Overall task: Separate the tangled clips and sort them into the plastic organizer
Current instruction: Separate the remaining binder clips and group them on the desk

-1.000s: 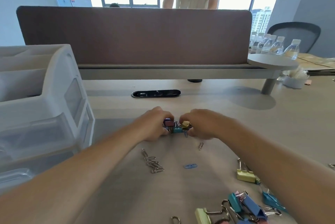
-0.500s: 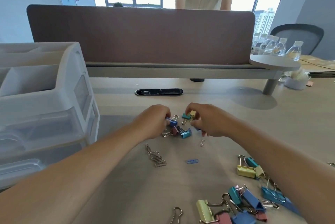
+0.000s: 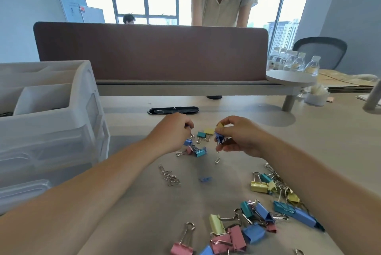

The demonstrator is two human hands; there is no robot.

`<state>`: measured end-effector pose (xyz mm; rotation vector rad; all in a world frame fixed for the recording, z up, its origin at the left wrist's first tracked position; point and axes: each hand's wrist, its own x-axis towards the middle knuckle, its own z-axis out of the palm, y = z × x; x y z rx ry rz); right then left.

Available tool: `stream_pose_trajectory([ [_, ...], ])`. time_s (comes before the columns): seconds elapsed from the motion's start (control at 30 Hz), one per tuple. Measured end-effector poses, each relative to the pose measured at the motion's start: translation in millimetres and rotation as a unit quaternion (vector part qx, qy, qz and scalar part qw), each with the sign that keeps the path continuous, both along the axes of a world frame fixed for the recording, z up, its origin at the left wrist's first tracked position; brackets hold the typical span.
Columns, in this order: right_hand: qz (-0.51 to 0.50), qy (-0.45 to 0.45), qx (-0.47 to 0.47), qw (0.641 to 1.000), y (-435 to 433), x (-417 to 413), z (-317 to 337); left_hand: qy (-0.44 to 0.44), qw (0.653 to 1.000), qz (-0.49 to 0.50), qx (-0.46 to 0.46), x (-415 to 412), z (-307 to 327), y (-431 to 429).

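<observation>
desk [image 3: 309, 151]: all the clips are spread on it
organizer [image 3: 61, 122]: white plastic, far left, well apart from the clips
big pile [image 3: 257, 219]: tangled binder clips, near edge, right side
left hand [image 3: 171, 133]: pinching a wire handle of a small clump [image 3: 195, 150] that's on the desk
right hand [image 3: 237, 137]: apart from the left one, pinching a blue clip [image 3: 219, 138]
loose pair [image 3: 204, 134]: teal and yellow, between the hands
paper clips [image 3: 170, 176]: silver bunch, just nearer

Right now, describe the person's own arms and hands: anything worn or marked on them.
The left forearm and right forearm are bare to the frame edge, no sleeves showing. The left hand and right hand are bare too: no gloves, watch, bracelet or rings visible.
</observation>
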<state>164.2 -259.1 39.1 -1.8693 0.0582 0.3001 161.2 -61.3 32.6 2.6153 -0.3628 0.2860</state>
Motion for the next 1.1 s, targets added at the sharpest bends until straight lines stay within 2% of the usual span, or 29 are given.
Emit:
stream_pose_trajectory([
  [0.1,-0.016,0.017,0.031,0.999,-7.0,-5.6,3.3,0.003,1.000,-0.019,0.000,-11.8,7.7,-9.8],
  [0.33,-0.003,0.036,0.022,0.999,-17.7,-19.9,6.6,0.006,0.998,-0.053,0.016,-27.9,13.8,-27.6],
  [0.57,-0.016,0.017,-0.004,1.000,-22.2,-25.0,4.0,0.022,0.997,-0.068,0.024,-35.1,12.1,-36.5],
  [0.73,-0.019,-0.004,-0.025,1.000,-30.1,-25.0,3.0,0.052,0.996,-0.077,-0.008,-38.6,9.3,-42.5],
  [0.83,0.007,-0.022,-0.083,0.996,-39.4,-30.0,4.4,0.080,0.992,-0.093,-0.030,-44.4,7.7,-53.0],
  [0.93,0.038,-0.058,-0.161,0.985,-50.0,-35.8,2.9,0.077,0.991,-0.106,-0.010,-51.2,4.2,-68.5],
  [1.1,0.116,-0.147,-0.283,0.941,-59.9,-45.9,-5.8,0.066,0.989,-0.134,0.001,-61.3,-11.6,-87.9],
])
